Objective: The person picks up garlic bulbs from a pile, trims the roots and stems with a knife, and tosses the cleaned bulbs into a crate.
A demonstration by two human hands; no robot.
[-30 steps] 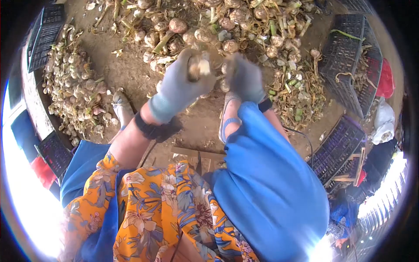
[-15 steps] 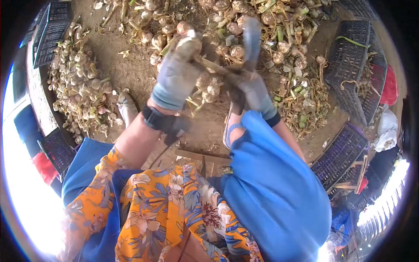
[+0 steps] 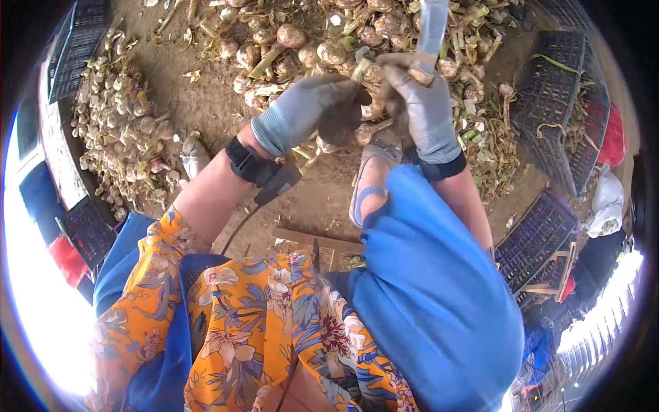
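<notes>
My left hand [image 3: 309, 110], in a grey glove with dirt-darkened fingers, is closed around a garlic bulb [image 3: 371, 77] with a short piece of stem. The fingers and the pile behind partly hide that bulb. Just to the right, my right hand [image 3: 425, 110], gloved the same way, grips a knife [image 3: 432, 31] by its handle, the wide blade pointing away from me. My right thumb and fingers come close to the bulb. Under and beyond both hands lie garlic bulbs [image 3: 331, 52] with their stalks, heaped on the dirt floor.
Trimmed garlic [image 3: 127, 117] is heaped at the left. Cut stalks and leaves [image 3: 484, 158] lie right of my hands. Black plastic crates [image 3: 549, 103] stand at the right, another crate [image 3: 539, 237] lower down. A white bag [image 3: 607, 202] sits at the right edge. My foot [image 3: 384, 151] is just below the hands.
Both hands have shifted to the right and closer together. The knife has swung from beside a long stem to point up and away, and the stem no longer stretches between the hands.
</notes>
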